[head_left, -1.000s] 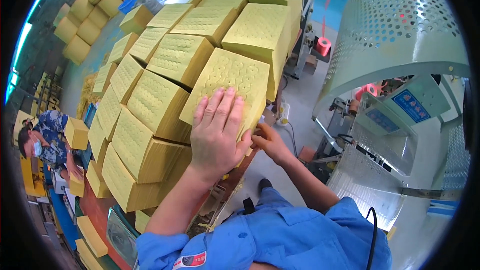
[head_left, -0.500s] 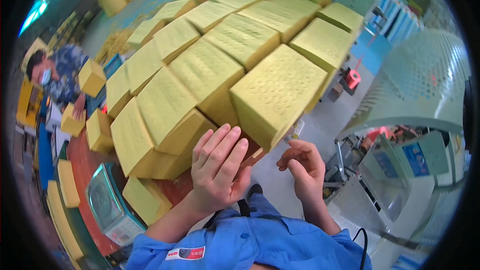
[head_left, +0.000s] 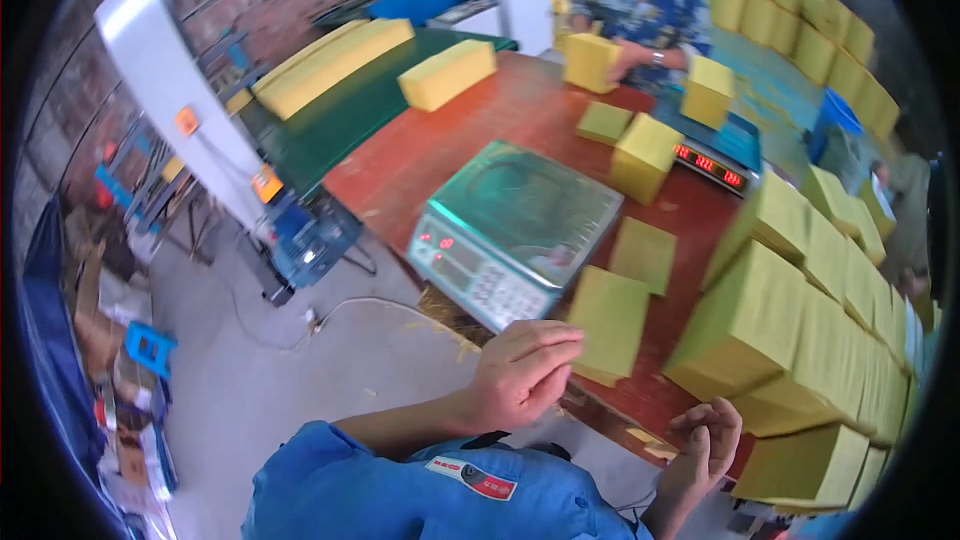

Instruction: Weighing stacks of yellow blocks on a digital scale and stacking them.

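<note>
My left hand (head_left: 525, 375) hovers just left of a flat yellow paper stack (head_left: 608, 324), its fingers pressed together and bent, with nothing visible in them. My right hand (head_left: 705, 440) is beside the near end of the big pile of yellow paper blocks (head_left: 750, 325). Its fingers are loosely curled and apart, and it holds nothing. Beyond my left hand stands a digital scale (head_left: 535, 205) with a bare metal plate. A thinner yellow stack (head_left: 645, 254) lies right of this scale.
On the red table (head_left: 400, 175), a co-worker (head_left: 655, 15) grips a yellow block (head_left: 591, 62). A second scale (head_left: 712, 165) carries another block (head_left: 708, 92). Long yellow stacks (head_left: 335, 65) lie on a green surface (head_left: 300, 150). A white post (head_left: 185, 90) and a cable (head_left: 345, 310) are at left.
My view has swung left, from the pile to the scale and table. My left hand has come away from the pile's near blocks, and its fingers have drawn together.
</note>
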A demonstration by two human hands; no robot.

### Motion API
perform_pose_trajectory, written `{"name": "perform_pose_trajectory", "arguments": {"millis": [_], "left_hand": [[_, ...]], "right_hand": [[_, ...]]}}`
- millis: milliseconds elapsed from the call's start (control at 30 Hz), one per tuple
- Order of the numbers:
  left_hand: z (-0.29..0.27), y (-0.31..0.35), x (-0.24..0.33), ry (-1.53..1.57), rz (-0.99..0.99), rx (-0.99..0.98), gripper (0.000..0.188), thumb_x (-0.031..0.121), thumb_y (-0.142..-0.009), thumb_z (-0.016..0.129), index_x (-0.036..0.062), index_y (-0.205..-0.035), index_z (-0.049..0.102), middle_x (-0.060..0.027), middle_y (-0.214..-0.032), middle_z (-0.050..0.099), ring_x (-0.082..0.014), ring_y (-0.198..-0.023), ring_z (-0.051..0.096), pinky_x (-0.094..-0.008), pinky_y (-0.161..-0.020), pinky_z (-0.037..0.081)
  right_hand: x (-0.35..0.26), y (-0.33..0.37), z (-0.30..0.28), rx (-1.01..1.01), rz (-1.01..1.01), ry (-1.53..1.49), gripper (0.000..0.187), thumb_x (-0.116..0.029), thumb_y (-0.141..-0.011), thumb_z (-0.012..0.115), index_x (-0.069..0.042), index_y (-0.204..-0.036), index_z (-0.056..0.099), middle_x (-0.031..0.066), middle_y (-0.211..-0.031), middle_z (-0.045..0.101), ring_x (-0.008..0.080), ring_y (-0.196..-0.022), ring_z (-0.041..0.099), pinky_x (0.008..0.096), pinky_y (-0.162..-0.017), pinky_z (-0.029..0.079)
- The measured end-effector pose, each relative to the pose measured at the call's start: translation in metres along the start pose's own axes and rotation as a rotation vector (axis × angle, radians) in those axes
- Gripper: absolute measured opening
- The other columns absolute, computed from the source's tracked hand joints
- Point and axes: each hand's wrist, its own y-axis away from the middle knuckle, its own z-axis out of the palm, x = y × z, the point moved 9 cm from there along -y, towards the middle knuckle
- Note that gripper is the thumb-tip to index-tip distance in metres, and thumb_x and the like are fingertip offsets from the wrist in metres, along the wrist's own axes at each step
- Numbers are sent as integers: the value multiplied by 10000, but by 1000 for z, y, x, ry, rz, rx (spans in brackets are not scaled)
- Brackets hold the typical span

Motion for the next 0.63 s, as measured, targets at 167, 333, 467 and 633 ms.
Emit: {"name": "perform_pose_trajectory", "arguments": {"millis": [167,333,467,633], "left_hand": [[-130,43,-53,-167,-95,155,246,-30,-785,681,-4,-1030,682,-143,-1105,694,-313,-963,689,-401,-827,537],[-239,82,-109,-256,-171,251,235,-58,-787,661,-12,-1016,686,-168,-1084,709,-313,-941,690,-387,-818,527],[-303,91,-148,-341,-189,266,232,-60,-786,658,-14,-1012,686,-169,-1092,708,-308,-944,687,-379,-806,522],[-344,88,-207,-386,-252,262,254,-87,-814,599,-25,-1052,662,-194,-1125,698,-332,-1019,672,-389,-868,527]], "right_hand": [[31,14,149,-249,93,-78,378,-33,-864,575,29,-1236,557,93,-948,605,193,-784,631,301,-712,536],[58,47,299,-472,160,-218,329,-21,-907,571,21,-1232,544,104,-965,633,185,-805,642,310,-718,540],[79,60,399,-654,175,-236,297,-9,-929,570,19,-1223,542,103,-954,642,168,-821,638,299,-739,537],[100,54,503,-784,153,-277,336,-59,-954,610,2,-1277,538,89,-984,637,163,-848,638,304,-765,543]]}}
